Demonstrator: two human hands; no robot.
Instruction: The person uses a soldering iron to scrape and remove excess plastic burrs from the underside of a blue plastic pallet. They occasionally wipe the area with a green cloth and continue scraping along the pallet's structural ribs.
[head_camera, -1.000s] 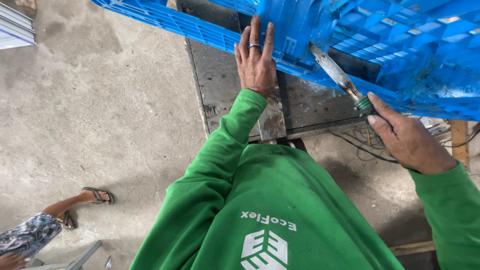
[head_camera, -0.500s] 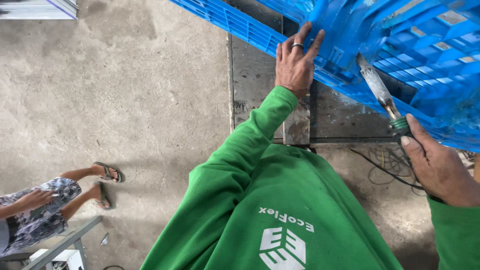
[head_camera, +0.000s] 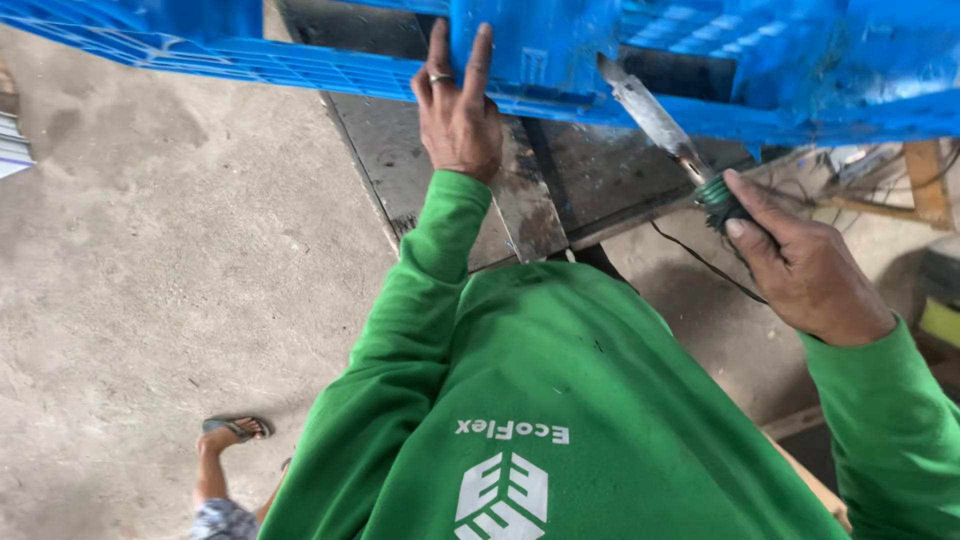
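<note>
Right hand (head_camera: 800, 265) is wrapping tight around the green-taped handle of a heat tool (head_camera: 668, 132), thumb lying along the top, so that grip is closed on the tool. The metal tip is poking up against the underside edge of the blue plastic pallet (head_camera: 700, 60), right by a dark opening in it. A thin black cable (head_camera: 700, 262) is trailing off the handle, below the pallet.

Left hand (head_camera: 458, 110) is pressing flat against the pallet's blue block to the left of the tool tip, fingers spread and pointing up, a ring on one finger. It's bracing rather than gripping.

Under the pallet a dark metal worktable (head_camera: 545, 180) is showing, scuffed and stained. Left of the pallet and lower, it's bare concrete floor (head_camera: 160, 260), and way down from the pallet someone else's foot in a sandal (head_camera: 232, 430) is standing on it.
</note>
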